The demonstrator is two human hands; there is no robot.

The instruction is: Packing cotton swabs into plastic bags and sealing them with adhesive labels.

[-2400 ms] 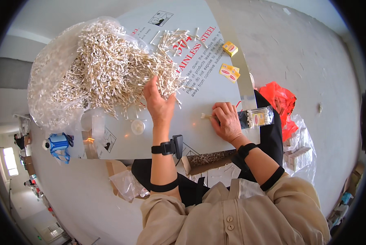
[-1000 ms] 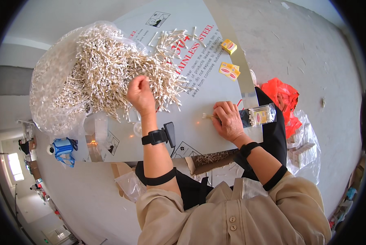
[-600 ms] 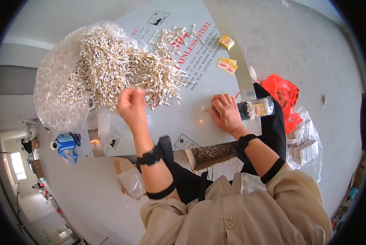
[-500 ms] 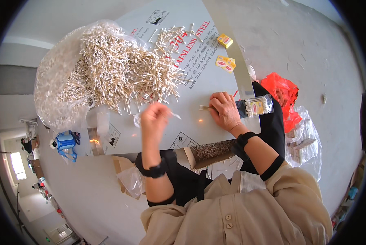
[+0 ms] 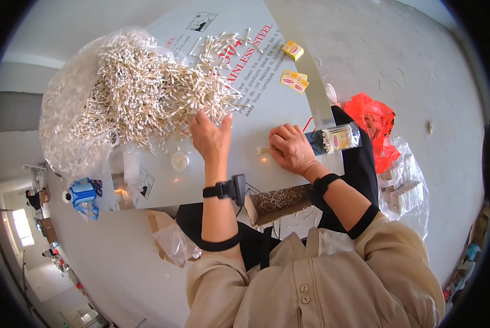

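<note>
A large heap of cotton swabs [image 5: 141, 93] spills from a clear plastic bag [image 5: 56, 123] onto the metal-topped table. My left hand [image 5: 210, 136] is at the heap's near edge, thumb and fingers apart, the fingertips among the swabs. My right hand [image 5: 295, 147] rests on the table, fingers curled round a small bunch of cotton swabs [image 5: 263, 150] whose tips stick out to the left. Beside its wrist lies a clear packet of swabs [image 5: 340, 138] with a yellow label. Nearer me stands a small round white item [image 5: 180, 160].
Small yellow boxes [image 5: 292, 50] and yellow cards [image 5: 294, 81] lie near the table's right edge. A blue bottle [image 5: 84, 192] is at the left corner. Below the near edge sits a cardboard box of swabs [image 5: 280, 201]. Red [image 5: 368, 120] and clear bags [image 5: 406, 191] are right of my leg.
My left hand has moved forward to the heap and its fingers have spread. The white item beside it shows fully now. My right hand stays on its bunch; the whole view shifts slightly.
</note>
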